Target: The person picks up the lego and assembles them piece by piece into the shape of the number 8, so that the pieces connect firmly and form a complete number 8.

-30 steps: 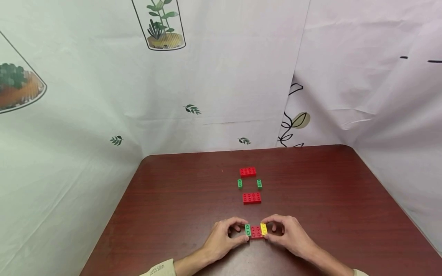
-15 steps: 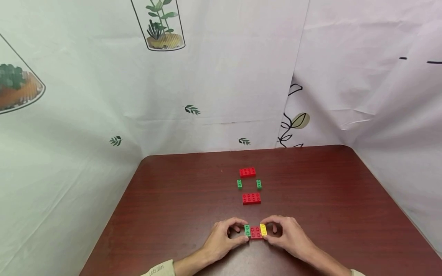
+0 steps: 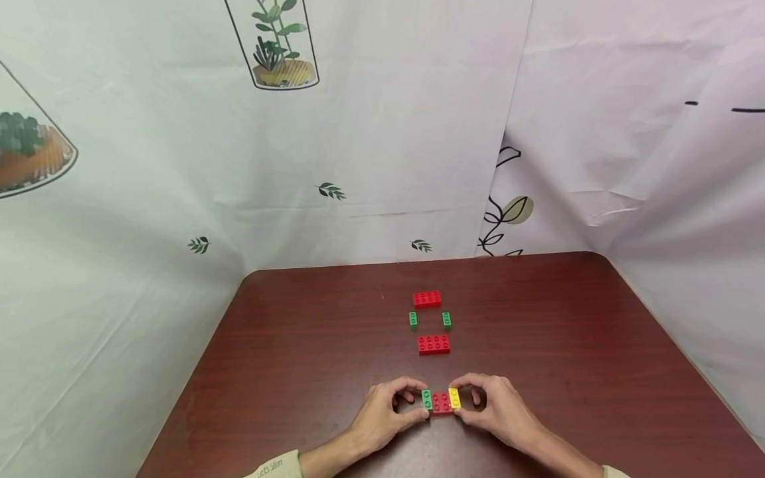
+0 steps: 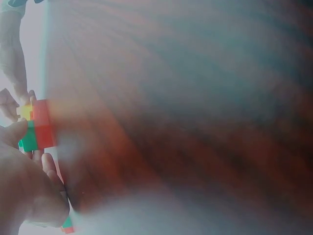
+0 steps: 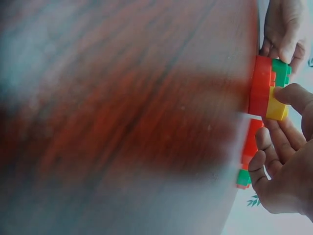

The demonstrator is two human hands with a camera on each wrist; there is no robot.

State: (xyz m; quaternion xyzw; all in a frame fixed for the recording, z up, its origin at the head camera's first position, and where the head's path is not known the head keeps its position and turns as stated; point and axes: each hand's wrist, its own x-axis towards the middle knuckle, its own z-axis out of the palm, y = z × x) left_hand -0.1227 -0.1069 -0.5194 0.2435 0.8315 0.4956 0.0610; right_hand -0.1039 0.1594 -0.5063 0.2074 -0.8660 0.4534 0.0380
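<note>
A red brick (image 3: pixel 441 403) lies on the table near its front, with a green brick (image 3: pixel 427 399) on its left end and a yellow brick (image 3: pixel 454 398) on its right end. The left hand (image 3: pixel 382 417) pinches the green brick between thumb and index finger. On the other side the right hand (image 3: pixel 499 408) pinches the yellow brick the same way. In the right wrist view the yellow brick (image 5: pixel 277 107) and green brick (image 5: pixel 280 71) sit on top of the red brick (image 5: pixel 259 85), with bare studs between them.
Farther back on the brown table (image 3: pixel 299 332) lie a red brick (image 3: pixel 433 344), two small green bricks (image 3: pixel 413 320), (image 3: pixel 446 320) side by side with a gap, and another red brick (image 3: pixel 427 299). A printed white cloth (image 3: pixel 382 133) hangs behind the table.
Both hands keep their pinch on the green and yellow bricks. The whole head view has shifted very slightly; the bricks show no clear movement on the table.
</note>
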